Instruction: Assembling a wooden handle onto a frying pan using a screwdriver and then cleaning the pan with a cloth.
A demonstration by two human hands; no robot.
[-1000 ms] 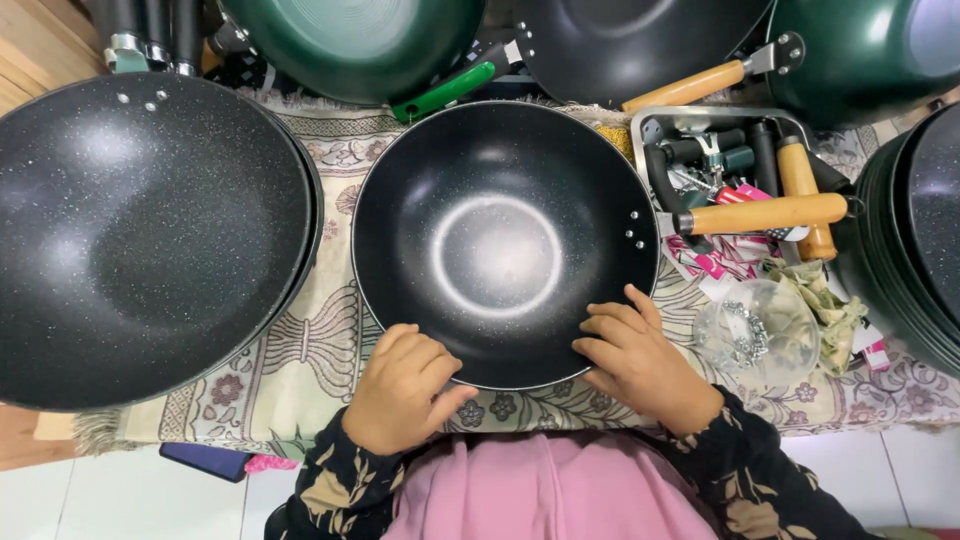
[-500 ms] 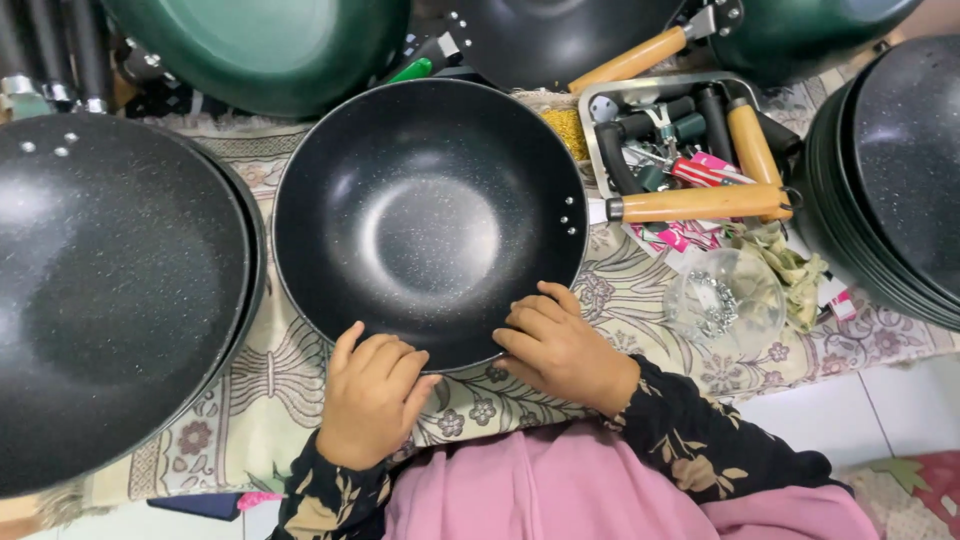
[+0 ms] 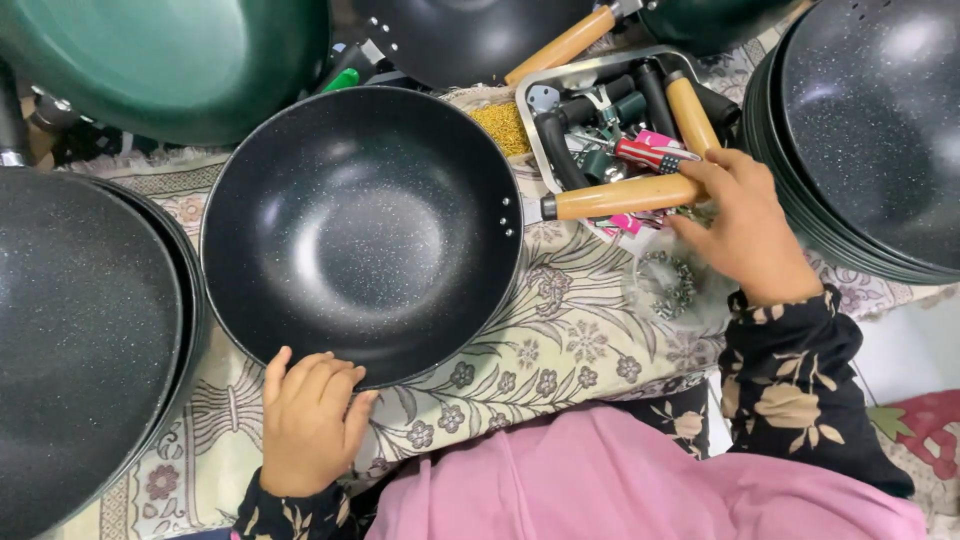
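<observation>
The left hand (image 3: 308, 420) lies nearest, fingers curled over the near rim of the black wok (image 3: 362, 230), which sits just beyond that hand on the flowered cloth (image 3: 560, 340). The right hand (image 3: 745, 230) is farther out, fingers loosely bent and half open, its fingertips touching the end of the wok's wooden handle (image 3: 625, 195). Just beside this hand lies a clear bag of small metal bits (image 3: 675, 285). Past its fingers is a metal tray (image 3: 600, 75) full of spare handles. More black woks (image 3: 880, 130) are stacked beyond the hand's outer side.
</observation>
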